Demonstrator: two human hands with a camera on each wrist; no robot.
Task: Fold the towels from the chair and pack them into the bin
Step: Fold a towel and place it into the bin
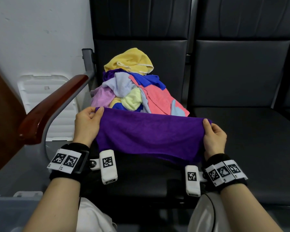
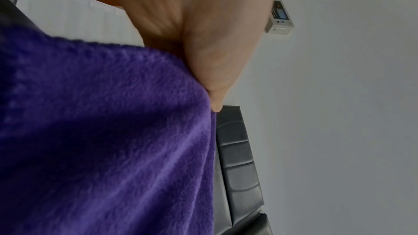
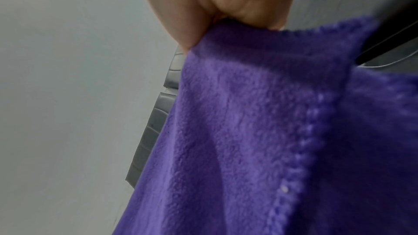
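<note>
1. Left hand [image 1: 87,124]: fingers pinching the top left corner of the purple towel [image 1: 147,136].
2. Right hand [image 1: 213,139]: fingers pinching the top right corner, thumb on the near face.
3. Towel: stretched between both hands, hanging over the chair [image 1: 141,173] seat.
4. Pile [image 1: 134,86] of loose towels: just beyond the fingers, on the same seat.
5. Grey bin [image 1: 10,205] edge: nearer than the left hand, to its left.
</note>
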